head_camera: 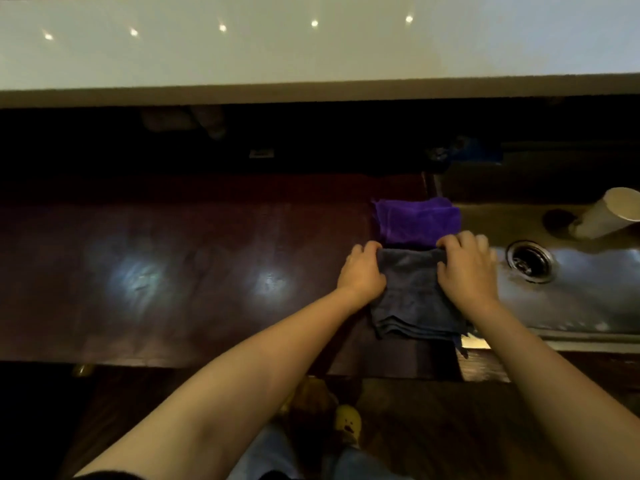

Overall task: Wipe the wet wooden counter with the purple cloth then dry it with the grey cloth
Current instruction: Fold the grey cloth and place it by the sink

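Note:
A folded grey cloth (414, 299) lies on the dark wooden counter (194, 271), at its right end beside the sink. My left hand (362, 271) grips the cloth's far left corner, and my right hand (465, 268) grips its far right corner, fingers curled over the far edge. Just beyond the grey cloth lies a folded purple cloth (417, 221), touching or nearly touching it. The counter shines with two bright light reflections to the left.
A steel sink (581, 292) with a round drain (530, 261) sits right of the cloths. A pale cylinder (606, 214) stands at the sink's far side. A white raised ledge (311, 91) runs along the back. The floor and my legs show below the counter's front edge.

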Demonstrator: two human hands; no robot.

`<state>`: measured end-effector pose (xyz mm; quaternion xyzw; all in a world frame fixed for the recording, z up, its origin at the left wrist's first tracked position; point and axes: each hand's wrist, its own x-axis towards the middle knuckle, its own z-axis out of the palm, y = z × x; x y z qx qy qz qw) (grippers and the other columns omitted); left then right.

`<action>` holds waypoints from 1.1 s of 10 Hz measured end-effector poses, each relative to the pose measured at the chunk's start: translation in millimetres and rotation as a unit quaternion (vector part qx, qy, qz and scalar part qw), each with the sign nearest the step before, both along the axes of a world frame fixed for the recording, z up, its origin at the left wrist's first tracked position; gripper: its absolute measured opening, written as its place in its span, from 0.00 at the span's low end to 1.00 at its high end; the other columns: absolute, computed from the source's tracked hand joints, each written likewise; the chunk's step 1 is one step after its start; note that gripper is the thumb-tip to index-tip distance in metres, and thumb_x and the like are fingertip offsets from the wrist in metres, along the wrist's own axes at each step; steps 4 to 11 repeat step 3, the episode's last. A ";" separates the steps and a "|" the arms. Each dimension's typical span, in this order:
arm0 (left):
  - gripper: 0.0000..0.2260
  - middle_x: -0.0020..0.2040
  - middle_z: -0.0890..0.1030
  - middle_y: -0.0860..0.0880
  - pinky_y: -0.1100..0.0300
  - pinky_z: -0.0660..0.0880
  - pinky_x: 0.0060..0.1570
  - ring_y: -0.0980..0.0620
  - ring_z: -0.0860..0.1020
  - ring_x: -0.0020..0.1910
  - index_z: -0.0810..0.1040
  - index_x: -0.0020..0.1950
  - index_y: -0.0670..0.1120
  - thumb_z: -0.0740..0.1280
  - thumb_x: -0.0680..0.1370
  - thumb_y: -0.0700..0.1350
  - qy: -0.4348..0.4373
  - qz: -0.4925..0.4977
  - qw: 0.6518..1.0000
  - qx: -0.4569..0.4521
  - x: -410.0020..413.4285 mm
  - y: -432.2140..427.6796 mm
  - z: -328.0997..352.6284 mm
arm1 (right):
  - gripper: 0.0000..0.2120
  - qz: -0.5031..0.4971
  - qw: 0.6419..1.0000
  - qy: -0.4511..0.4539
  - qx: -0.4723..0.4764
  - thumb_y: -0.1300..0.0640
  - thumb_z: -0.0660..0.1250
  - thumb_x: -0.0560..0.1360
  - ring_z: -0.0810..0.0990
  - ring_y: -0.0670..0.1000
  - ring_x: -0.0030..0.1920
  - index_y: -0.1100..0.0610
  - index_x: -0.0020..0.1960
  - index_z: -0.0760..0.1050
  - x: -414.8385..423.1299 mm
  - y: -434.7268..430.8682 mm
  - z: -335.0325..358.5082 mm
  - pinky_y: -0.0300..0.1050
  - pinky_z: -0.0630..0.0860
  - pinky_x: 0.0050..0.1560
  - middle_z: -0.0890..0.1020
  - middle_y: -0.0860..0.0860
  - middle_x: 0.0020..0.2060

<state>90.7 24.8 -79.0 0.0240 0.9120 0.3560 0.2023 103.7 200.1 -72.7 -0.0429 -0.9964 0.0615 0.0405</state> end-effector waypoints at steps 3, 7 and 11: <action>0.14 0.47 0.77 0.43 0.54 0.76 0.36 0.49 0.77 0.37 0.71 0.61 0.43 0.64 0.76 0.43 -0.139 -0.026 0.990 -0.020 -11.1 -65.9 37.0 | 0.15 0.160 0.968 -0.191 0.018 0.59 0.66 0.73 0.69 0.61 0.62 0.54 0.60 0.74 -40.3 -67.7 44.5 0.54 0.69 0.59 0.74 0.58 0.60; 0.14 0.47 0.77 0.43 0.54 0.76 0.36 0.49 0.77 0.37 0.71 0.61 0.43 0.64 0.76 0.43 -0.139 -0.026 0.990 -0.020 -11.1 -65.9 37.0 | 0.15 0.160 0.968 -0.191 0.018 0.59 0.66 0.73 0.69 0.61 0.62 0.54 0.60 0.74 -40.3 -67.7 44.5 0.54 0.69 0.59 0.74 0.58 0.60; 0.14 0.47 0.77 0.43 0.54 0.76 0.36 0.49 0.77 0.37 0.71 0.61 0.43 0.64 0.76 0.43 -0.139 -0.026 0.990 -0.020 -11.1 -65.9 37.0 | 0.15 0.160 0.968 -0.191 0.018 0.59 0.66 0.73 0.69 0.61 0.62 0.54 0.60 0.74 -40.3 -67.7 44.5 0.54 0.69 0.59 0.74 0.58 0.60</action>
